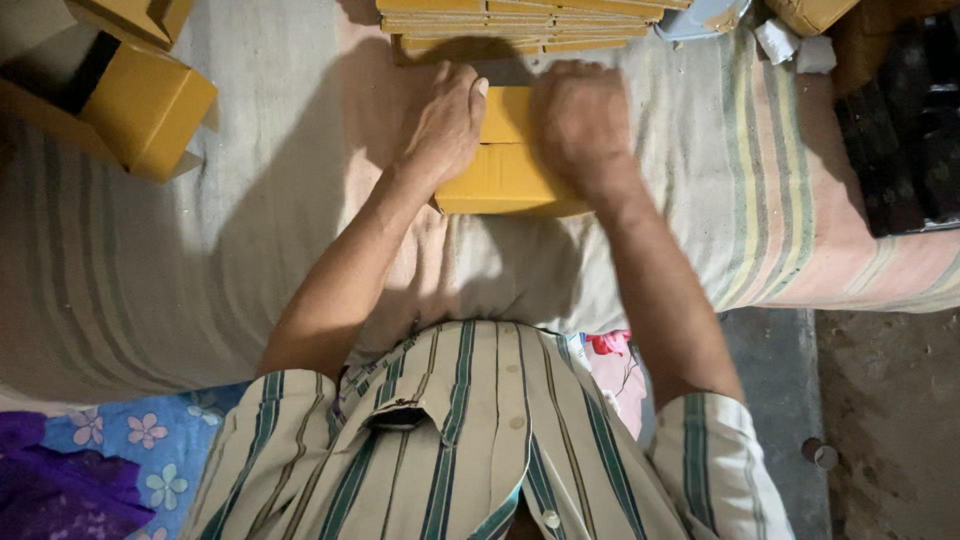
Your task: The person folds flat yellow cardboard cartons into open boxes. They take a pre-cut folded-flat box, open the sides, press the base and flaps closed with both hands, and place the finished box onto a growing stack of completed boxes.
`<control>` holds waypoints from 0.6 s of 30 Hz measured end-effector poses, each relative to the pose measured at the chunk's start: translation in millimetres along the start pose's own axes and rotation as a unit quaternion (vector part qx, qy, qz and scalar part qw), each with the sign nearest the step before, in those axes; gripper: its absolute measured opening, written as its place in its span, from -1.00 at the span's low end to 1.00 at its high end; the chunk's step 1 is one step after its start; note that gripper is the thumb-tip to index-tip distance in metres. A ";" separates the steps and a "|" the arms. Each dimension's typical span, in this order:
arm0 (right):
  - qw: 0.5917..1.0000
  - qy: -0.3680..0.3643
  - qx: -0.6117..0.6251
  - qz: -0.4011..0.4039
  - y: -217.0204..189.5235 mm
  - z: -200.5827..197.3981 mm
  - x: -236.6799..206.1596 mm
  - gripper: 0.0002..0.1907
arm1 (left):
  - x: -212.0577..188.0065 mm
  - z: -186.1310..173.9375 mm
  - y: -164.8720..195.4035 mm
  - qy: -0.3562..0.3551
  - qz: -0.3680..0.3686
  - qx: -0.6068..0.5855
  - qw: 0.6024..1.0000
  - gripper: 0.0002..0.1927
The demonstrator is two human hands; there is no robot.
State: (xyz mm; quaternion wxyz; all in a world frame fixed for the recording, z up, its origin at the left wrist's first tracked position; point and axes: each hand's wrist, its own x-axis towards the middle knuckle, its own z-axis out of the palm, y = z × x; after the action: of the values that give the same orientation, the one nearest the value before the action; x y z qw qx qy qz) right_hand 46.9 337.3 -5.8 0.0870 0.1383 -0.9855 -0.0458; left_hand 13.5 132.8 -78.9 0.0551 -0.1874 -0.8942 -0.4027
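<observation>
Striped short-sleeved shirt (pixel 470 440), chest pocket, buttons
</observation>
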 end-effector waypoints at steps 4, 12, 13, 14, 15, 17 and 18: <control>0.995 0.060 0.020 0.072 23.7 -1.9 -11.2 -0.73 | 1.7 7.1 4.3 -0.024 -0.024 -0.010 0.999 -0.72; 0.995 0.055 0.033 -0.074 -24.5 24.8 33.8 -0.78 | 5.1 14.8 -18.9 0.060 0.142 -0.015 0.988 -0.73; 0.996 0.032 0.032 -0.077 -13.0 25.9 28.9 -0.81 | 3.5 12.8 -17.4 0.017 0.084 -0.032 0.996 -0.73; 0.998 0.036 0.036 -0.049 1.5 24.7 22.7 -0.80 | 2.9 11.0 -14.4 -0.024 0.027 -0.051 0.998 -0.73; 0.998 0.042 0.043 -0.024 14.2 21.8 16.9 -0.77 | 2.7 8.5 -10.6 -0.063 -0.029 -0.066 0.995 -0.73; 0.999 0.025 0.038 0.011 32.9 9.8 -1.8 -0.71 | 2.8 4.3 -1.8 -0.021 0.009 -0.031 0.999 -0.75; 0.999 0.014 0.035 0.031 34.6 2.2 -12.6 -0.68 | 2.4 2.9 2.6 -0.003 0.029 -0.016 0.999 -0.76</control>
State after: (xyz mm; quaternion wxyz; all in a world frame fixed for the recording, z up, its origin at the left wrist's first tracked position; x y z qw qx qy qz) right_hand 49.3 374.1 -6.1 0.0974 0.1116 -0.9889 -0.0066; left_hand 12.5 137.2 -78.4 0.0608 -0.2155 -0.8820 -0.4146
